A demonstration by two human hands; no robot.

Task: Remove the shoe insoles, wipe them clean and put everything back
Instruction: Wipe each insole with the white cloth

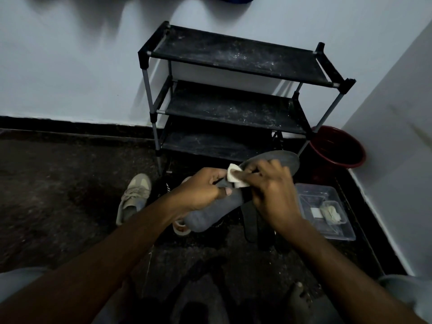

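Insole point(210, 213) gripped, white wipe point(235, 177) pressed on

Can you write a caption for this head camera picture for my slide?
Left hand holds a grey insole while right hand wipes it with a white wipe.

both forearms are bare from the lower corners of the frame up to the wrists, with no watch, band or ring visible on either. the left hand point(198, 190) and the right hand point(268, 185) are bare too, without gloves, and the nails look short. pale grey short sleeves point(406, 293) show at the bottom corners, loose at the edge. low in the frame a bare foot point(301, 298) shows its toes, with no sock or shoe on it. the clothing over the legs is too dark to make out.
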